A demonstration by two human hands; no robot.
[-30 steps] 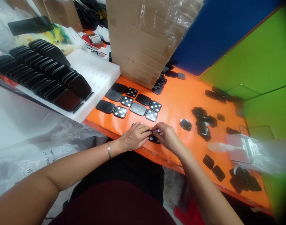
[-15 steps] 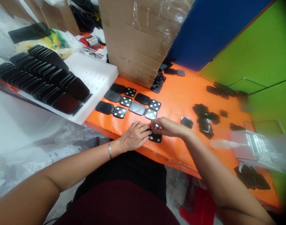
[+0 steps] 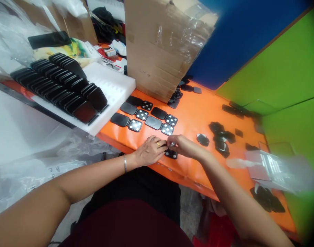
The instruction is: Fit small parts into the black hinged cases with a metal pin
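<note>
Hand (L) [image 3: 151, 151] lies over dotted black plate [image 3: 171, 154], approx 5 o'clock from view ctr, nr worktop [image 3: 191, 109] edge — grip can't tell; R hand [image 3: 182, 145] pinches small silvery item [image 3: 171, 144]. If L eases off — plate cd skid.

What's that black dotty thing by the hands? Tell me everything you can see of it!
The flat black rounded plate with white dots looks smooth, perhaps plastic or metal. It lies dots-up on the smooth orange table, near the front edge. The left hand covers part of it, seemingly touching; the right hand bends over its far side, a small pale thing in its grip. The rest is hidden.
</note>
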